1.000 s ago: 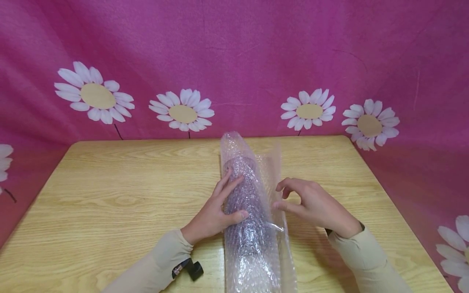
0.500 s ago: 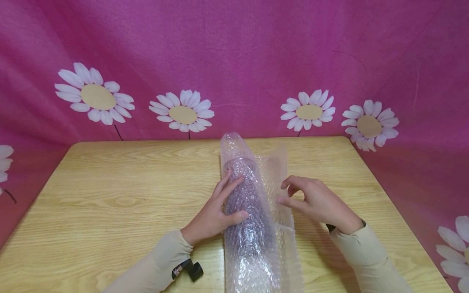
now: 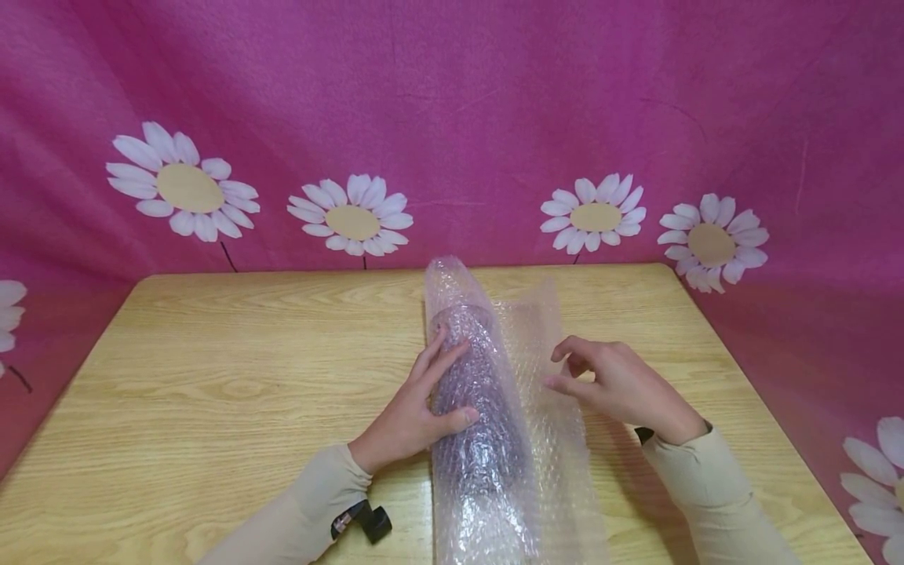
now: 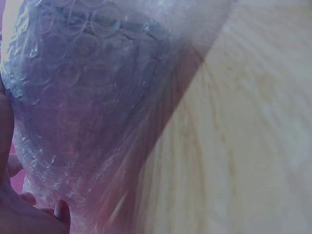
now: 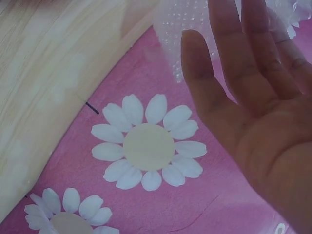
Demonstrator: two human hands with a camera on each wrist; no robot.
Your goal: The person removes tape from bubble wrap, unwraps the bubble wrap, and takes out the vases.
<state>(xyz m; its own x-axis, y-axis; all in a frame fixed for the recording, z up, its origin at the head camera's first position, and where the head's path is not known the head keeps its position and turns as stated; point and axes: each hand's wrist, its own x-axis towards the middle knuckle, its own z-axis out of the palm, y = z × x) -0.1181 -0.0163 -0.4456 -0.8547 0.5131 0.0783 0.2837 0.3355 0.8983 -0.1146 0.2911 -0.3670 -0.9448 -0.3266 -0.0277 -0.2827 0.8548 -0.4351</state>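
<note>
A dark, rounded object [image 3: 473,384] lies inside clear bubble wrap [image 3: 455,282], which blurs what it is. My left hand [image 3: 417,400] rests on the wrapped object from the left, fingers spread and thumb across its top. In the left wrist view the bubbles of the bubble wrap [image 4: 87,63] cover the object's purplish-grey body. To the right, a loose flap of the wrap [image 3: 533,337] spreads out over the table. My right hand [image 3: 610,384] holds this flap by its outer edge, with curled fingers and the thumb at the film. The right wrist view shows its palm, several fingers reaching toward the wrap.
The wooden table [image 3: 247,377] stretches out on both sides of the bundle. A pink cloth with daisies [image 3: 452,118] hangs behind and beside it. A small black device [image 3: 370,520] sits at the left sleeve's cuff.
My right hand has moved slightly to the right, and the bubble wrap flap has opened out that way, lying flatter and wider. My left hand has stayed in place on the bundle.
</note>
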